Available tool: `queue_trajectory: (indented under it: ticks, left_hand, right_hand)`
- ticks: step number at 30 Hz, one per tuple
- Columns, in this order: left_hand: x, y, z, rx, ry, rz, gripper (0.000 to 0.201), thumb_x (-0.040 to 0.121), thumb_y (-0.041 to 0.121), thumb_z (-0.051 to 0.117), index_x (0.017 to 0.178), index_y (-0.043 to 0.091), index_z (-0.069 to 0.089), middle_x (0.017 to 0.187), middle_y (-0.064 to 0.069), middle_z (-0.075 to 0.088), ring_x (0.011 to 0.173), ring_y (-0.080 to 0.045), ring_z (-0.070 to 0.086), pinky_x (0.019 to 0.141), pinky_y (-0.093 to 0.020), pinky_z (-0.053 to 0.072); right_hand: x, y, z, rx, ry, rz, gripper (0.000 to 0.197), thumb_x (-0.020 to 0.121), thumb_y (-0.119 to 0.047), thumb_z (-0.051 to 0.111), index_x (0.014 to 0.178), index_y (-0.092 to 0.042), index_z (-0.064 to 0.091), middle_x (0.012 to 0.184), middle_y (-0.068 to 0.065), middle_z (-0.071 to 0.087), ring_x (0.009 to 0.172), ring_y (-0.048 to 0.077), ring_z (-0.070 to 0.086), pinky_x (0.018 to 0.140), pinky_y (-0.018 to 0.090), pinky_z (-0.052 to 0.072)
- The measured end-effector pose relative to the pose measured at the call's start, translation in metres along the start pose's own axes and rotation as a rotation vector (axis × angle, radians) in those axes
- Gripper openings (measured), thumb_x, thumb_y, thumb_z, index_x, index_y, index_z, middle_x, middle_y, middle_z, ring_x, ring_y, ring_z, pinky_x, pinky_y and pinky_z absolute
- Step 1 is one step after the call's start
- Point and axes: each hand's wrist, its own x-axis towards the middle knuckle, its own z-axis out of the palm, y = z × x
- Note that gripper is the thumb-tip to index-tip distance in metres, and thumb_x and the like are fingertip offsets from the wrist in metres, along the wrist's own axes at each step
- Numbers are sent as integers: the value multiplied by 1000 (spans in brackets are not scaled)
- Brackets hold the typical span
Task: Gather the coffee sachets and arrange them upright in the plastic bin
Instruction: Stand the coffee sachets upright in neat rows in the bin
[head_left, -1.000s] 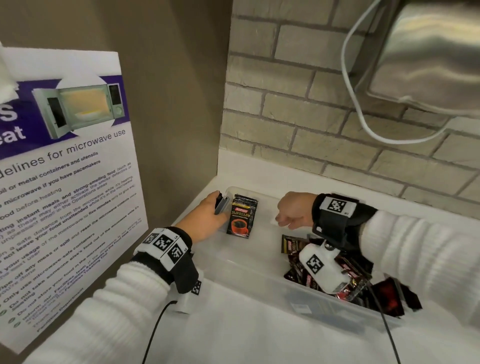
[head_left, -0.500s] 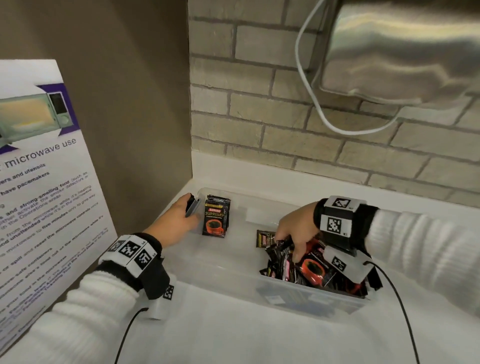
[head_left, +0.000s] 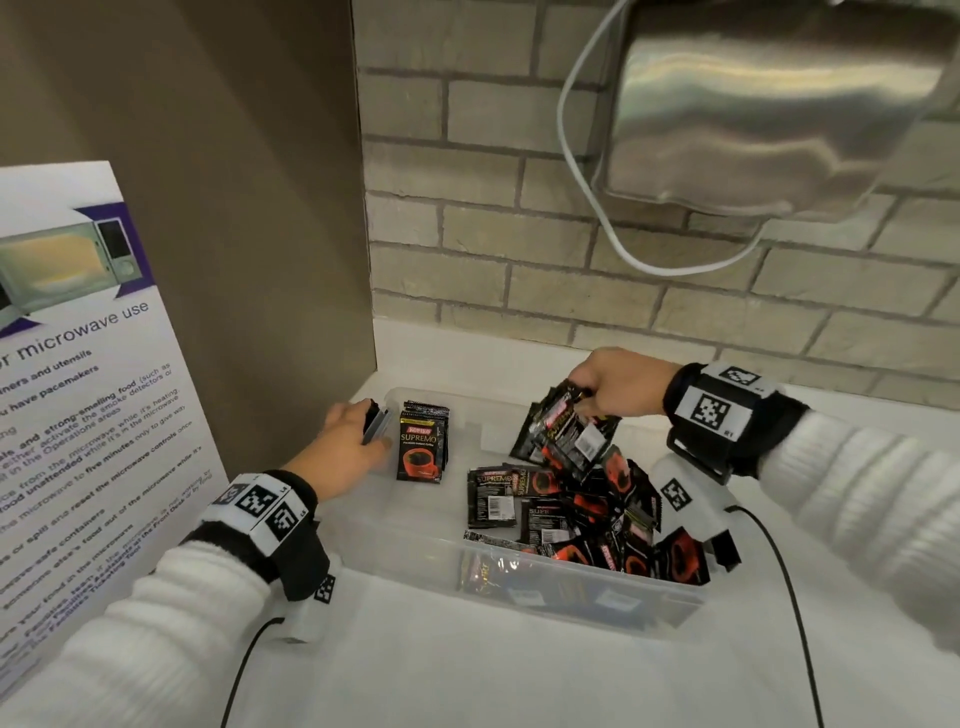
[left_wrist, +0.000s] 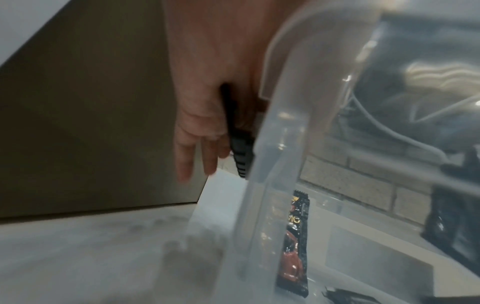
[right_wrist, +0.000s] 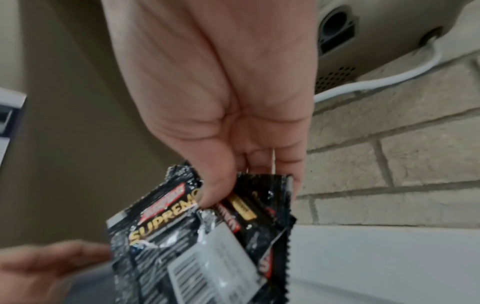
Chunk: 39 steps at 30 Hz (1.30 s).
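Black-red sachets (head_left: 582, 514) heaped in clear bin (head_left: 395, 540) – small stack (head_left: 422, 441) upright at left end

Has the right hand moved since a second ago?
Yes. The right hand dipped into the loose pile, then rose above the plastic bin's right side, now gripping a bunch of sachets.
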Motion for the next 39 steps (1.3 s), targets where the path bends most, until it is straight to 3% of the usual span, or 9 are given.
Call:
queue_trajectory:
  ticks: [3,7,10,13,17,23,30,34,39]
  left_hand:
    - [-1,6,-2,196,129,85,63,92,30,53,146,16,24,150,-3,17,135,-26,22,111,-45,25]
    - [-15,46,-3,-219,115,272,57,92,44,49,143,22,34,144,5,37,134,-14,33,110,-30,25]
    - [-25,75,2,-600,-175,281,70,77,73,45,133,32,43,135,4,52,116,-10,55,105,-35,40]
    - [-26,86,9,-1009,-589,86,59,76,62,43,117,22,58,117,-8,67,106,-27,64,89,-42,53]
    - [-24,80,17,-1204,-833,-18,56,82,45,55,127,12,53,128,-26,56,113,-51,53,92,-56,47]
    - [-8,77,24,-1507,-615,-39,53,83,19,53,135,8,44,118,-20,61,99,-35,66,83,-56,53]
    - [5,59,5,-1318,-278,62,23,91,5,50,112,10,58,112,-15,67,100,-30,67,78,-47,57]
    - [9,53,1,-1223,-281,72,18,91,12,54,107,16,62,105,-7,71,98,-23,68,78,-45,58]
    - [11,42,-5,-1174,-257,6,14,93,17,52,105,17,58,92,-1,75,92,-23,69,80,-40,57]
  right_hand:
    - [-6,3,-8,130,120,14,17,89,-11,57,90,7,59,79,13,56,75,21,51,59,26,41]
    - [-22,-8,-11,472,261,13,15,90,-5,55,75,-8,54,67,1,49,64,14,48,53,20,35]
    - [-26,-25,2,789,245,7,14,90,-4,56,82,-15,59,80,1,62,77,15,58,69,25,48]
    - [-16,-44,24,956,271,91,25,89,-6,58,114,-7,59,112,7,64,106,25,59,97,41,47]
    - [-1,-64,50,1149,371,208,21,94,-9,51,115,-11,52,100,4,61,82,15,60,61,26,49]
    - [22,-86,71,889,633,377,35,95,-20,47,130,-18,53,132,9,42,123,28,38,103,34,35]
    - [27,-109,86,1176,610,153,27,92,-21,53,118,-15,60,111,6,58,99,18,57,92,33,48]
    - [37,-105,91,1314,573,179,11,85,-14,64,96,-17,62,88,-1,61,93,23,61,86,45,53]
    - [39,-100,88,1349,519,176,30,87,-3,59,79,-31,52,81,-5,56,83,16,57,81,36,50]
